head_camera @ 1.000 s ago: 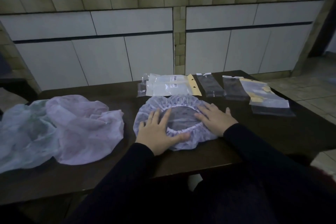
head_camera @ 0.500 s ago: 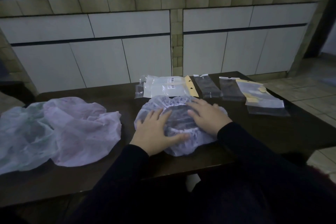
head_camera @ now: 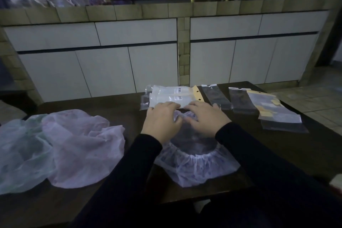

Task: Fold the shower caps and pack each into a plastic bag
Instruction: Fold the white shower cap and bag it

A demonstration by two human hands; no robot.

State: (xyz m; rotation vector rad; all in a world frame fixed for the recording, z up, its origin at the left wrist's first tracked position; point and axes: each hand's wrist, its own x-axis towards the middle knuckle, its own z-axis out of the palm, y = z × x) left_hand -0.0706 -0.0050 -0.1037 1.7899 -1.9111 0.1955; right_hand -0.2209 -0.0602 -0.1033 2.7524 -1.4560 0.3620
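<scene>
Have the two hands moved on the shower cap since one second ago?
Yes. Both hands, left and right, moved from the shower cap's sides to its far edge, close to the packed bags.

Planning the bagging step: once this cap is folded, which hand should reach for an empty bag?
Probably the right hand. The empty plastic bags lie on the table to its right, while the left hand, also at the far edge of the white shower cap, would have to cross over.
</scene>
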